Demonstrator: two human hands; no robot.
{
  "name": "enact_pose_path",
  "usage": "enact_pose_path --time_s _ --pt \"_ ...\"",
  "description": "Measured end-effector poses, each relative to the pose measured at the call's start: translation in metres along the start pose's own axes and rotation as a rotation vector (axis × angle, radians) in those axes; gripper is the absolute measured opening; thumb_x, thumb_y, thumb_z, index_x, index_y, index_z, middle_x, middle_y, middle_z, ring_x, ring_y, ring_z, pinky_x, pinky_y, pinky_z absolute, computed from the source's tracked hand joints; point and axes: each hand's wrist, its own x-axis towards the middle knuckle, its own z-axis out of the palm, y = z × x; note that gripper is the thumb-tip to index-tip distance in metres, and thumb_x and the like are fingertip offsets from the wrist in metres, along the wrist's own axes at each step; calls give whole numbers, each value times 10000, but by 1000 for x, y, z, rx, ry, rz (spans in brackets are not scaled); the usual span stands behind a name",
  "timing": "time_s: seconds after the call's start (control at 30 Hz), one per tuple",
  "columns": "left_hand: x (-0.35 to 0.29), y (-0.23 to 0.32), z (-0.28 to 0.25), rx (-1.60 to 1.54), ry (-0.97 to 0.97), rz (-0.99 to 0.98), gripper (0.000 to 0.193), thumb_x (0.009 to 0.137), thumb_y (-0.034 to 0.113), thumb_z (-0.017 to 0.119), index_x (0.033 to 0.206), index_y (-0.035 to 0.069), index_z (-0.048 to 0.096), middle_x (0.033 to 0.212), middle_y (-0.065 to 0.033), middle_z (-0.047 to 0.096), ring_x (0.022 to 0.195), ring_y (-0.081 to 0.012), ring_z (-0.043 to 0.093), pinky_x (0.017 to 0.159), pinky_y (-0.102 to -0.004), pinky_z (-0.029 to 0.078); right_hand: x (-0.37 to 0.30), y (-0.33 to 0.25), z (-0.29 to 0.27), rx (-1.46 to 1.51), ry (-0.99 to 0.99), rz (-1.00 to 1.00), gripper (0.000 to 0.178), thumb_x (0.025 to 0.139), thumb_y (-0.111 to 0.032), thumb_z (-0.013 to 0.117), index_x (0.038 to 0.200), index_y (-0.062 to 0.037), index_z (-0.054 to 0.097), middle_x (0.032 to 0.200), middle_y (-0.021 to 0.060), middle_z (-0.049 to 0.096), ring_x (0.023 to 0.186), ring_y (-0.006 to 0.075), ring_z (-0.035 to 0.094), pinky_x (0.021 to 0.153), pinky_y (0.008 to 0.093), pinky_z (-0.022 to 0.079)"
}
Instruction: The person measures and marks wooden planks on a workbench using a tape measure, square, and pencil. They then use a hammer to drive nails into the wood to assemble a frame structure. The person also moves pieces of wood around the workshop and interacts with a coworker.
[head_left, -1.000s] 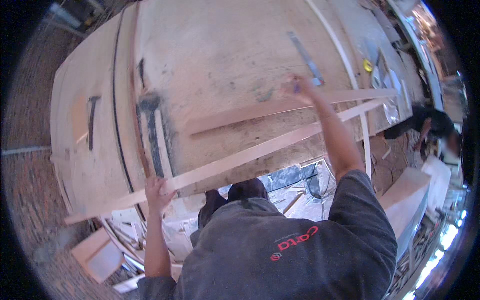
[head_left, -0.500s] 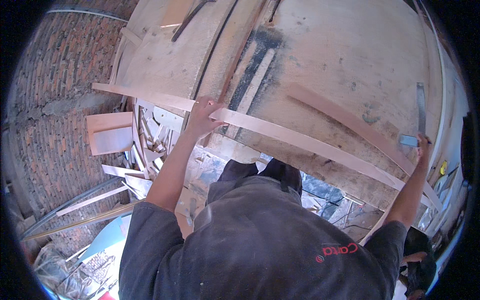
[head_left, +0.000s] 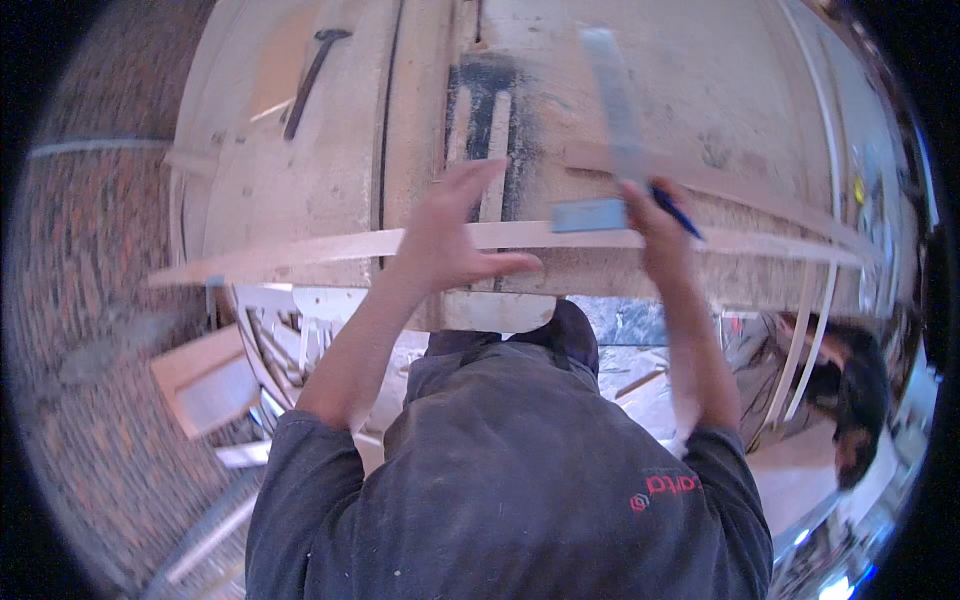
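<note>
A long pale wooden strip lies across the workbench near its front edge. Over it, my left hand is spread, thumb apart from the fingers; blur hides whether it touches the strip. My right hand is closed around a try square, whose metal blade points away from me and whose short stock lies across the strip. A dark blue pen is also in that hand, sticking out to the right. Behind the square lies a second, darker wooden strip.
A hammer rests at the far left of the workbench. Dark slots run through the bench. Offcuts and a framed wooden panel are on the left, by a brick wall. Another person is low at the right.
My right hand has brought the try square and pen from the far right to the middle of the strip. My left hand has let go of the strip and spread. The view has turned.
</note>
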Motion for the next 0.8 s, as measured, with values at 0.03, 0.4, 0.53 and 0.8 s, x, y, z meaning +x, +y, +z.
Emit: enact_pose_path --time_s 0.03,0.4,0.53,0.8 --pt "1 5 -3 24 -74 72 881 616 430 924 1313 8 590 1305 -185 577 1215 -358 571 1025 -446 468 -14 -6 43 -67 42 -52 188 904 -218 757 981 -65 678 785 -45 583 680 59 497 606 230 405" --pt "-51 -72 -80 -830 -24 -116 281 1033 217 559 1155 -32 605 1012 -121 672 870 -180 658 739 -322 542 -131 -46 134 -892 516 -735 681 751 -422 861 1283 -77 611 1197 164 669 1117 340 626 1037 447 426" --pt "-42 -112 -86 -974 -398 -379 286 1044 245 552 1107 -27 612 905 -94 682 753 -119 643 657 -274 532 -158 9 160 -971 321 -588 654 712 -383 881 1246 -94 640 1162 146 685 1151 358 617 1021 476 429" --pt "-61 -173 -13 35 -104 161 445 839 354 760 1169 70 670 1000 -137 661 828 -282 674 723 -411 534 -202 122 251 -636 414 -108 566 796 -311 828 1227 1 636 894 193 614 831 381 644 701 449 515"
